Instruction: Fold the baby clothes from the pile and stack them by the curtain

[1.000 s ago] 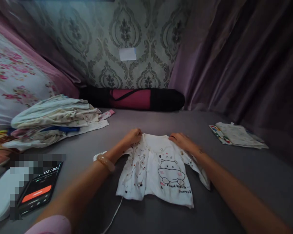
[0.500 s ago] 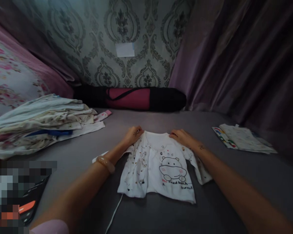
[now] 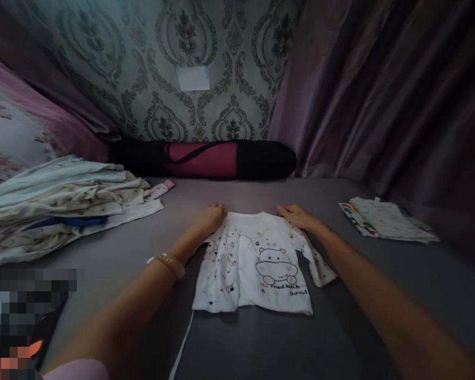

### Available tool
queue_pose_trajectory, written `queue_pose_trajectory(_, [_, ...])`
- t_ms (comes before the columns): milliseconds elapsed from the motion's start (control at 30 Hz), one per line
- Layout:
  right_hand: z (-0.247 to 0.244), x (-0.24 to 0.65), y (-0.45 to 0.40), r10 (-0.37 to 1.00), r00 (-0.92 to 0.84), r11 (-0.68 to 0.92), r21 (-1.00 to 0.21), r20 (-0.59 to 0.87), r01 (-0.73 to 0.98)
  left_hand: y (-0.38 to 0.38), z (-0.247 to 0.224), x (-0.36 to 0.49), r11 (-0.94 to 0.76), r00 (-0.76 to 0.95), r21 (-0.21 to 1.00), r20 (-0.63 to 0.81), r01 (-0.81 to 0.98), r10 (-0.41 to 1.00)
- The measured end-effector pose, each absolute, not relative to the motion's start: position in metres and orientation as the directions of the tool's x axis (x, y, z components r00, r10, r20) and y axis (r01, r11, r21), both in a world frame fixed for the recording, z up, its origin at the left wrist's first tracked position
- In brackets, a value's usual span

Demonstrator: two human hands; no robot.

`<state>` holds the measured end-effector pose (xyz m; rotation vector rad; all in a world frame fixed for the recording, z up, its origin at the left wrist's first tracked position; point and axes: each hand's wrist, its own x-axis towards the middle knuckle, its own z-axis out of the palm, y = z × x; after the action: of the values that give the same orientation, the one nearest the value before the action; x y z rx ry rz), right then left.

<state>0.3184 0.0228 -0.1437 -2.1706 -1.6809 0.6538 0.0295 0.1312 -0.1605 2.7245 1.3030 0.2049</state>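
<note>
Along the left edge hangs a flowered cloth (image 3: 8, 126), white and pink, and just below it lies a loose pile of clothes (image 3: 75, 195), mostly pale, with a blue piece among them and a pink-ended sleeve poking out to the right. Nearer, at the lower left, a dark phone (image 3: 36, 348) with an orange spot is mostly hidden by a blurred patch. Beside it comes the left arm, with a pale bangle (image 3: 170, 265) at the wrist. A thin white string (image 3: 183, 340) trails down from the shirt's lower left corner. At the back, against the patterned wall (image 3: 134, 53) with its white paper (image 3: 193, 78), lies a long black and dark pink bag (image 3: 201, 158).

The left hand (image 3: 212, 217) has its fingers bent at one shoulder of the small white shirt (image 3: 275, 298), touching it; I cannot tell whether they pinch the cloth. The shirt lies spread in the middle of the grey sheet (image 3: 285, 348), neck away from the person, a hippo drawn on its right half. The right hand (image 3: 296, 217) is bent at the other shoulder; whether its fingertips grasp the fabric cannot be told. Farther right, folded clothes (image 3: 396, 219) lie near the purple curtain (image 3: 340, 105).
</note>
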Motion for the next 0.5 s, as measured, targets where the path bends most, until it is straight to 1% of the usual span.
queue_pose_trajectory(67, [-0.139,0.333,0.013,0.897,0.28,-0.44,-0.618,-0.343,0.652,0.124,-0.149,0.037,-0.675,0.668,0.104,0.095,0.73,0.738])
queue_pose_trajectory(100, [-0.136,0.34,0.005,0.855,0.287,-0.515,-0.645,-0.431,0.565,0.12,-0.144,0.043,-0.723,0.715,0.11,0.111,0.682,0.691])
queue_pose_trajectory(167, [-0.127,0.35,-0.013,0.788,0.247,-0.61,-0.658,-0.564,0.442,0.11,-0.138,0.061,-0.832,0.824,0.181,0.137,0.525,0.55])
queue_pose_trajectory(200, [-0.123,0.354,-0.024,0.767,0.217,-0.632,-0.653,-0.603,0.417,0.105,-0.138,0.071,-0.868,0.866,0.229,0.148,0.44,0.478])
queue_pose_trajectory(267, [-0.115,0.356,-0.045,0.749,0.18,-0.641,-0.631,-0.637,0.436,0.093,-0.142,0.095,-0.9,0.914,0.305,0.162,0.313,0.373])
queue_pose_trajectory(333, [-0.111,0.355,-0.063,0.753,0.173,-0.618,-0.594,-0.634,0.515,0.082,-0.15,0.117,-0.906,0.927,0.335,0.18,0.258,0.33])
queue_pose_trajectory(400, [-0.109,0.353,-0.079,0.774,0.141,-0.568,-0.577,-0.618,0.587,0.071,-0.157,0.135,-0.911,0.926,0.331,0.198,0.247,0.323])
queue_pose_trajectory(500, [-0.113,0.351,-0.094,0.801,0.057,-0.496,-0.606,-0.596,0.622,0.056,-0.167,0.151,-0.912,0.91,0.301,0.219,0.28,0.352])
